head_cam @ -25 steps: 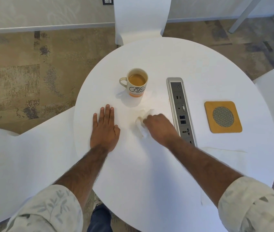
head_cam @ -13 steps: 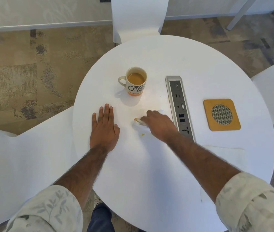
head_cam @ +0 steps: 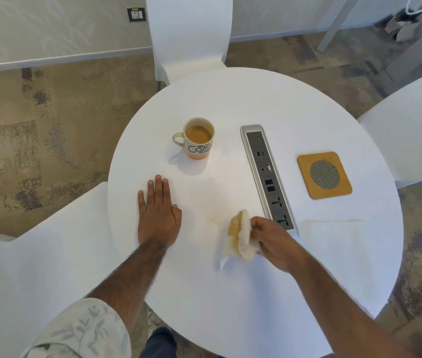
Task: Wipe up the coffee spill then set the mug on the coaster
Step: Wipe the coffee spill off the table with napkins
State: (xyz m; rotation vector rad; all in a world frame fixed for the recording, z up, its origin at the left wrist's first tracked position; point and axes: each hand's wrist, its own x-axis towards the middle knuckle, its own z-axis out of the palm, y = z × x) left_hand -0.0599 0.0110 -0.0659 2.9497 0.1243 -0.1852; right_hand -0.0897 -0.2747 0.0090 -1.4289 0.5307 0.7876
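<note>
Mug (head_cam: 198,141) stands well inside the round counter's (head_cam: 256,311) edge. My right grip (head_cam: 273,241) pinches a coffee-stained tissue (head_cam: 239,237), nearer me than the mug; my left grip (head_cam: 158,215) lies flat, fingers straight.

On the round white table (head_cam: 230,301) the left hand (head_cam: 158,211) lies flat, palm down, with straight fingers. The right hand (head_cam: 274,241) grips a crumpled tissue (head_cam: 238,237) that has brown wet marks; the tissue is tilted up and its lower end touches the table. Just beside it, a small pale coffee stain (head_cam: 213,218) is on the surface. The mug (head_cam: 199,142), with coffee inside, stands upright behind the left hand. A socket panel (head_cam: 266,174) lies between the mug and the cork coaster (head_cam: 324,175).
</note>
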